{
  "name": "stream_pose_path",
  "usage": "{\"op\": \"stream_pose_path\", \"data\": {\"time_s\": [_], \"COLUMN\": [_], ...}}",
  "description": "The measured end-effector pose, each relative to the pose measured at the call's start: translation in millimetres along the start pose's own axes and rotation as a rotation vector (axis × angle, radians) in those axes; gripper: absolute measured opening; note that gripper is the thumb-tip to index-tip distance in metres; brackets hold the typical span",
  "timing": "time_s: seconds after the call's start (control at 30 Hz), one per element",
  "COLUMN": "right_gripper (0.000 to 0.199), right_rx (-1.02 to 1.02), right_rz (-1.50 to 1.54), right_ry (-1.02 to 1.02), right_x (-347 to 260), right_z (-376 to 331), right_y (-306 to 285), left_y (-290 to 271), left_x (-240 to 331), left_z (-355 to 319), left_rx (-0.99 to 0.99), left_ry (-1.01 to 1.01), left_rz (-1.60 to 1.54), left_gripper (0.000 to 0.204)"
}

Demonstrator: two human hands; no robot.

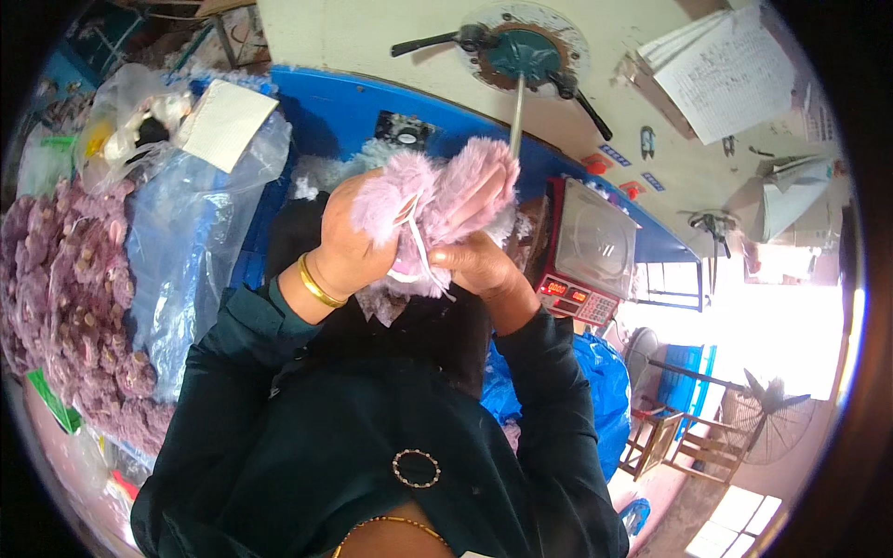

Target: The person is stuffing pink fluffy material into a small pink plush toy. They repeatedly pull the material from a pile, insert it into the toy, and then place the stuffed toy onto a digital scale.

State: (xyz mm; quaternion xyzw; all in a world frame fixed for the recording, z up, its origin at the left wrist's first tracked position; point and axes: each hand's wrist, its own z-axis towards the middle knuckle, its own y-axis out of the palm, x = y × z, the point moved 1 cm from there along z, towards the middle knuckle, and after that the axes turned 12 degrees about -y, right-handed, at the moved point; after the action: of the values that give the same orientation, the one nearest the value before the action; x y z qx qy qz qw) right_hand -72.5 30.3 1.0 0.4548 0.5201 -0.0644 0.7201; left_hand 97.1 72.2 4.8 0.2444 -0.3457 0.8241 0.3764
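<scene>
In front of my chest, both hands hold a lilac plush toy piece (476, 186) with long, furry ear-like parts. My left hand (346, 232), a gold bangle at its wrist, is closed around the plush's left side. My right hand (479, 265) grips it from the lower right, thumb pressed near a thin white strip (418, 232) that hangs down the fur. Fur hides many of the fingertips. Just beyond the plush, a thin metal tube (518, 116) points toward it from a round green fitting (524, 54) with black handles.
At left, a large heap of lilac plush pieces (74, 307) lies beside a clear plastic bag (191, 232). A red digital scale (579, 296) stands right of my hands. Papers (726, 74) lie on the pale machine surface. A blue bag (600, 395) is by my right arm.
</scene>
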Motion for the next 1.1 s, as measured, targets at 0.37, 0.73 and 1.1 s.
{"op": "stream_pose_path", "data": {"time_s": [0.37,0.73,1.1], "right_gripper": [0.066,0.060,0.045], "right_rx": [0.172,0.123,0.229], "right_rz": [-0.057,-0.281,-1.251], "right_ry": [0.117,-0.025,-0.655], "right_x": [-21.5,-26.8,-73.7], "right_z": [-25.5,-56.1,-4.2], "right_y": [-13.3,-37.4,-65.6], "left_y": [26.2,36.8,102.0], "left_x": [8.7,-5.3,-31.2], "left_z": [-8.5,-14.6,53.6], "left_rx": [-0.212,-0.763,-0.345], "left_ry": [-0.636,-0.593,-0.007], "left_rz": [-0.810,-0.921,-0.335], "left_gripper": [0.020,0.022,0.027]}}
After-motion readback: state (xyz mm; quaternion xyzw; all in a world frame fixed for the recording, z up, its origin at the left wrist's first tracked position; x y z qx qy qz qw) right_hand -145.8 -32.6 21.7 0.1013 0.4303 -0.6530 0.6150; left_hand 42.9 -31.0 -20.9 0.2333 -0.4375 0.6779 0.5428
